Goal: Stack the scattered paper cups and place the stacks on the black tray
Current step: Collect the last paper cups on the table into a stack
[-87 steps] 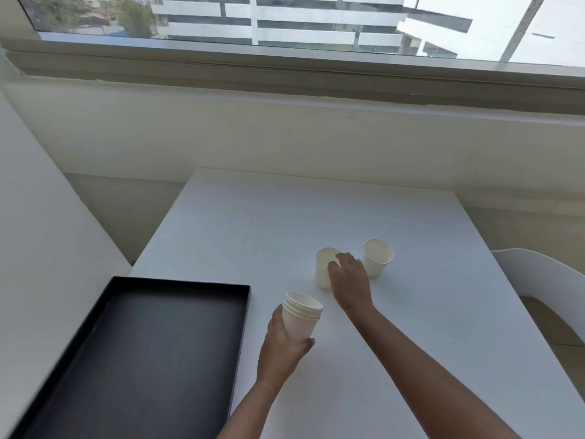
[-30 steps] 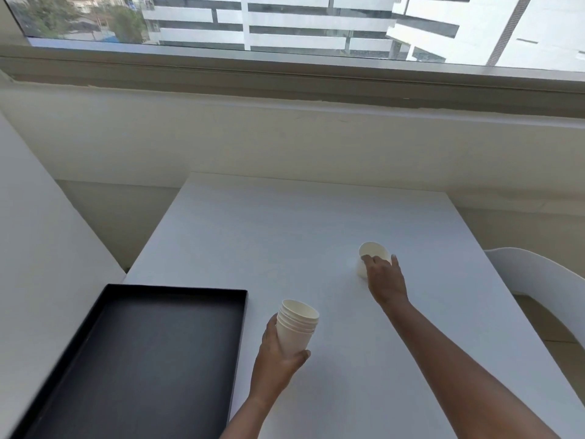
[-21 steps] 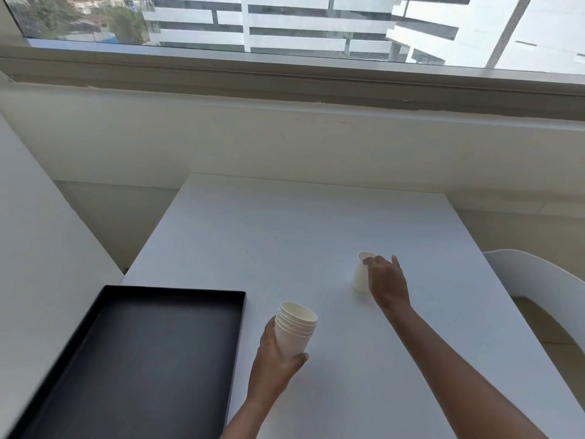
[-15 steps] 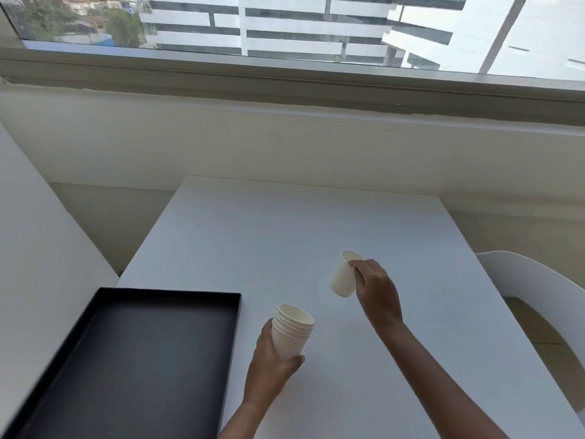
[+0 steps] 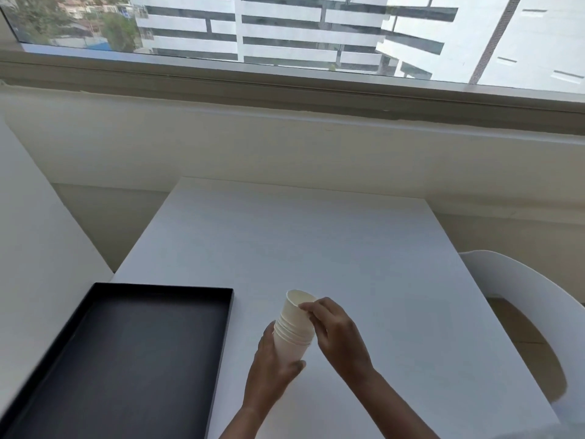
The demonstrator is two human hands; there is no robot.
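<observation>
My left hand grips the lower part of a stack of white paper cups, held just above the white table. A top cup sits partway into that stack, and my right hand pinches its rim from the right. The black tray lies flat at the table's left front, a short way left of the stack, with nothing in it. No other loose cup shows on the table.
The white table reaches back toward a cream wall under a wide window. A white chair stands at the table's right side. A white surface borders the left, beside the tray.
My right hand took the last loose cup off the table, carried it left and toward me, and set it into the stack in my left hand. The view has shifted slightly.
</observation>
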